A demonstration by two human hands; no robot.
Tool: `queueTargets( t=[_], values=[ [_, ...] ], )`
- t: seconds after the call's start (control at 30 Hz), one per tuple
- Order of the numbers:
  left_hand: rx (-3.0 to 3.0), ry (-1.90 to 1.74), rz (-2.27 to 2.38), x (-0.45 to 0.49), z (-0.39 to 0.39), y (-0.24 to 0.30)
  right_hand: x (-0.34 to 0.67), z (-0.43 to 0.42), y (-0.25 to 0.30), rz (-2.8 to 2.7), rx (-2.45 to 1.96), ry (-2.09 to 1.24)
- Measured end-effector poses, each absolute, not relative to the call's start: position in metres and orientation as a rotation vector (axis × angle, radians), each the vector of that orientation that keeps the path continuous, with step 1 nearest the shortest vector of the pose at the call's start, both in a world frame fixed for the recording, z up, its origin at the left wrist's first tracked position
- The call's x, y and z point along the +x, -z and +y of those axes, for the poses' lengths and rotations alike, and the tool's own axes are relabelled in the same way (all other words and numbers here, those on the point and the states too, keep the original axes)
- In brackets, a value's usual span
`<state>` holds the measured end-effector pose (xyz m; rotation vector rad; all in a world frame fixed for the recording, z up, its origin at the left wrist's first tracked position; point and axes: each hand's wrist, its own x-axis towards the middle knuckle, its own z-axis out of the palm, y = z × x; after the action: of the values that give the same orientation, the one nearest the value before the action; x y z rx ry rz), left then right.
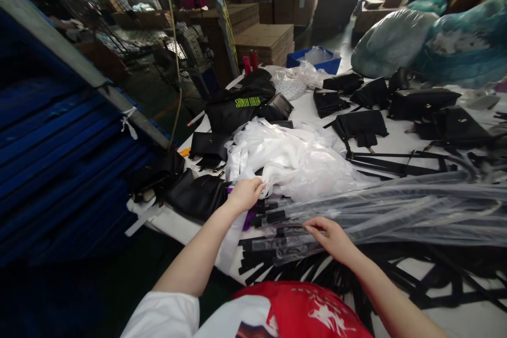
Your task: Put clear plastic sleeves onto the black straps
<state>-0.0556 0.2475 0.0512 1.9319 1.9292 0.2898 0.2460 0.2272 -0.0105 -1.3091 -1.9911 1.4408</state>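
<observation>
My left hand (246, 194) is closed on the edge of a heap of white plastic bags (293, 161) near the table's left side. My right hand (330, 236) pinches the end of a long clear plastic sleeve (396, 214) with black straps inside, which runs off to the right. More black straps (265, 261) lie fanned out under and in front of both hands. A purple item (249, 219) peeks out between the hands.
A white table (400, 140) carries several black bags (360, 127) and a black pouch with green lettering (241, 105). Blue stacked panels (59, 169) stand at left. Large filled plastic sacks (455, 42) sit at back right, cardboard boxes (261, 39) behind.
</observation>
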Motion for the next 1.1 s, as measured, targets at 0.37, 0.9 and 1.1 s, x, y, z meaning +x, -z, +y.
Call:
queueTargets(
  t=[0.37,0.9,1.1],
  values=[
    [2.083,-0.028,1.610,-0.029,0.209,-0.023,0.166,0.255,0.039,-1.580,-1.173,-1.924],
    [2.480,-0.151,1.832,0.016,0.269,0.039,0.204,0.237,0.064,-1.530,-1.351,-1.848],
    [2.523,-0.123,1.760,0.022,0.299,0.042,0.201,0.236,0.066,-1.499,-1.347,-1.880]
  ],
)
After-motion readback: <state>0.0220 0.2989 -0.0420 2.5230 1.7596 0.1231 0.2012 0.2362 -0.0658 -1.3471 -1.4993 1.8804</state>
